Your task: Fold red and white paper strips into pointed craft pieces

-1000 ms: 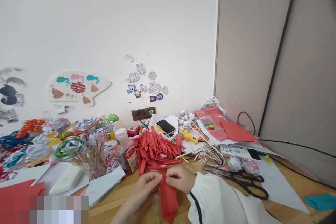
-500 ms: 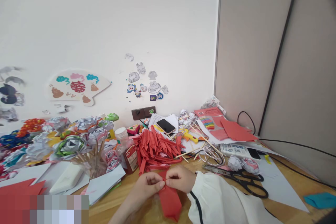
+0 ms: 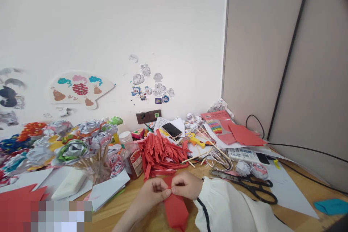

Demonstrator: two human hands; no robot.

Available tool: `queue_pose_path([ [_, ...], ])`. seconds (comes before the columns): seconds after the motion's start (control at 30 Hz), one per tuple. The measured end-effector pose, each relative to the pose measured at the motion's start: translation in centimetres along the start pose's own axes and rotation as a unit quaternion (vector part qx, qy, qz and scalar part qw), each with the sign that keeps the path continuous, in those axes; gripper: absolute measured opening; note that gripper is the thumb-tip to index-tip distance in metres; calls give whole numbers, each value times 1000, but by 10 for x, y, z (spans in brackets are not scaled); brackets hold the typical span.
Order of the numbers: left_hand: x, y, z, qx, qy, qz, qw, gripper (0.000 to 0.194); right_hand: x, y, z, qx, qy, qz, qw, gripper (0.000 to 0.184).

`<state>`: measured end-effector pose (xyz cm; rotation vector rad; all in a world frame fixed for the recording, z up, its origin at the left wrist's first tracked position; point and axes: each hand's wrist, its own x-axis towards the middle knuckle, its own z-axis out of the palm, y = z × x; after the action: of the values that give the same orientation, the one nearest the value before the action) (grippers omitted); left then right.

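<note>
Between my two hands is a folded piece of red paper (image 3: 176, 212), its wide lower part hanging toward me over the wooden table. My left hand (image 3: 154, 191) pinches it from the left with thumb and fingertips. From the right, my right hand (image 3: 187, 185) pinches the same paper, and the two thumbs meet at its narrow upper part. The exact fold under the fingertips is hidden. Just beyond my hands lies a heap of folded red paper strips (image 3: 161, 150).
Black-handled scissors (image 3: 252, 185) and a bead string (image 3: 219, 160) lie right. Behind are a phone (image 3: 172, 129), a yellow glue gun (image 3: 196, 140) and red paper sheets (image 3: 246, 134). Leftward stand a jar (image 3: 126, 145), a cup of sticks (image 3: 95, 168) and several paper flowers (image 3: 73, 150).
Almost nothing differs. Both hands keep their pinch on the red paper, with the fingertips and the paper shifting only very slightly.
</note>
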<state>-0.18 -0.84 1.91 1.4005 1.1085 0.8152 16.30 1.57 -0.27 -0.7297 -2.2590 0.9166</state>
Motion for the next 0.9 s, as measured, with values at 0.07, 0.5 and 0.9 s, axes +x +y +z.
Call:
queue_pose_path([
  [0.07, 0, 0, 0, 8, 0, 6, 1000, 25, 0, 0, 0, -3, 1, 7, 1000, 16],
  [0.5, 2, 0, 5, 2, 76, 79, 994, 27, 2, 13, -1, 73, 56, 51, 994, 32],
  [0.9, 10, -7, 0, -59, 175, 70, 980, 33, 8, 22, -5, 225, 79, 133, 962, 30],
])
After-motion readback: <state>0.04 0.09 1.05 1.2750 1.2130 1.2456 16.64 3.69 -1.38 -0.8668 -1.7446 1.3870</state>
